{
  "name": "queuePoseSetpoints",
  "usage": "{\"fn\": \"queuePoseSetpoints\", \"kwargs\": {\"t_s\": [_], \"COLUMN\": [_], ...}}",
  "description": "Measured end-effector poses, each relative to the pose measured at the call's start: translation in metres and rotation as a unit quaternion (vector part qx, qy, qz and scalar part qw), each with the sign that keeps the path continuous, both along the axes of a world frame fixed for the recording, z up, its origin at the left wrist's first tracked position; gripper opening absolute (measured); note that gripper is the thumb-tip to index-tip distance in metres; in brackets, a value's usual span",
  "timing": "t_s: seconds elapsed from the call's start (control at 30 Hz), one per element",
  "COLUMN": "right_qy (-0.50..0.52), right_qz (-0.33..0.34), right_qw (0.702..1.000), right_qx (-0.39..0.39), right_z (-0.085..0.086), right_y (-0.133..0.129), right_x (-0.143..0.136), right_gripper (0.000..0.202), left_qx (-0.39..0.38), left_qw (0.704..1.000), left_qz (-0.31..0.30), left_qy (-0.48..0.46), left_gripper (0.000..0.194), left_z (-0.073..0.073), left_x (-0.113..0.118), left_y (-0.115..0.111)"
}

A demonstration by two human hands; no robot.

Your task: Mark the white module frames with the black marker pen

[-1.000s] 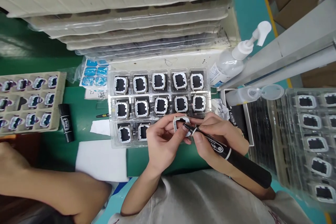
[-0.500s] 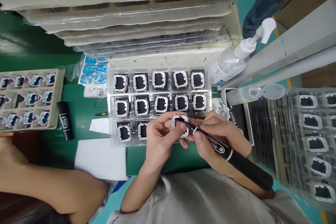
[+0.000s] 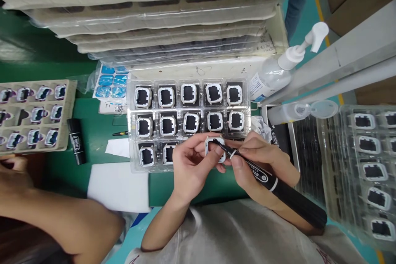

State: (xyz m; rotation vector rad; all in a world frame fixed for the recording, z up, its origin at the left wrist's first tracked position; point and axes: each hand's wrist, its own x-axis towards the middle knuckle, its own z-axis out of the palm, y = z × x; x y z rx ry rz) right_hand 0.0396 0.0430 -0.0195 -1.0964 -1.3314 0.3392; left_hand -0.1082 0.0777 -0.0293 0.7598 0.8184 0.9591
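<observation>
My left hand (image 3: 192,165) is closed on a small square white frame with rounded corners, like a watch case (image 3: 209,143), its thumb across the front. Gripped in my right hand (image 3: 262,159) is a black marker pen (image 3: 258,171), its tip at the inside of the watch case; whether it touches, I cannot tell. Just beyond my hands lies a clear plastic tray (image 3: 132,109) with rows of similar white cases (image 3: 191,122) with dark centres. My left hand hides part of its front row.
Stacked trays (image 3: 167,16) rise behind. A pump bottle (image 3: 272,76) and a fallen clear bottle (image 3: 286,112) are at right, near another case-filled tray (image 3: 349,165). At left are a second marker (image 3: 76,142), a white cloth (image 3: 119,187), a moulded tray (image 3: 70,111) and a co-worker's arm (image 3: 62,218).
My hands, the case and the marker appear slightly further right, as the whole view has shifted a little. The marker tip sits a bit higher in the case. A person at upper right has moved partly out of view.
</observation>
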Motion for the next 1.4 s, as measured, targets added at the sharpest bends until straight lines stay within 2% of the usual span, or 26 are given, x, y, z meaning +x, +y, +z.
{"fn": "queuePoseSetpoints", "kwargs": {"t_s": [0.23,0.43,0.53,0.7,0.83,0.97,1.17,1.33,1.4], "right_qy": [-0.013,-0.025,-0.037,-0.061,-0.053,-0.03,-0.025,-0.003,-0.007], "right_qz": [0.039,0.001,-0.005,0.011,-0.005,0.001,0.082,0.068,0.082], "right_qw": [0.999,1.0,0.999,0.997,0.998,1.0,0.995,0.997,0.996], "right_qx": [-0.016,-0.004,-0.002,-0.038,-0.014,0.003,-0.058,-0.035,-0.039], "right_z": [0.0,-0.007,-0.009,-0.009,-0.011,-0.004,0.019,0.019,0.018], "right_y": [-0.003,-0.003,-0.004,-0.006,-0.005,-0.002,-0.004,-0.005,-0.005], "right_x": [0.007,0.002,0.001,0.001,-0.002,-0.001,0.01,0.012,0.013], "right_gripper": [0.033,0.023,0.022,0.025,0.024,0.027,0.042,0.042,0.045], "left_qx": [0.079,0.169,0.188,0.138,0.066,0.025,0.003,0.018,0.028], "left_qw": [0.994,0.969,0.962,0.98,0.993,0.998,0.999,0.998,0.998], "left_qz": [0.019,0.055,0.063,0.042,0.021,0.011,-0.036,-0.044,-0.041], "left_qy": [0.069,0.17,0.189,0.14,0.095,0.056,-0.018,-0.039,-0.031], "left_gripper": [0.019,0.022,0.022,0.015,0.013,0.013,0.015,0.018,0.018], "left_z": [0.003,-0.003,-0.004,0.002,0.005,0.001,-0.008,-0.009,-0.009], "left_x": [0.002,0.001,0.001,0.001,0.001,-0.001,-0.005,-0.005,-0.004], "left_y": [-0.003,-0.008,-0.009,-0.005,-0.001,0.001,0.005,0.006,0.006]}}
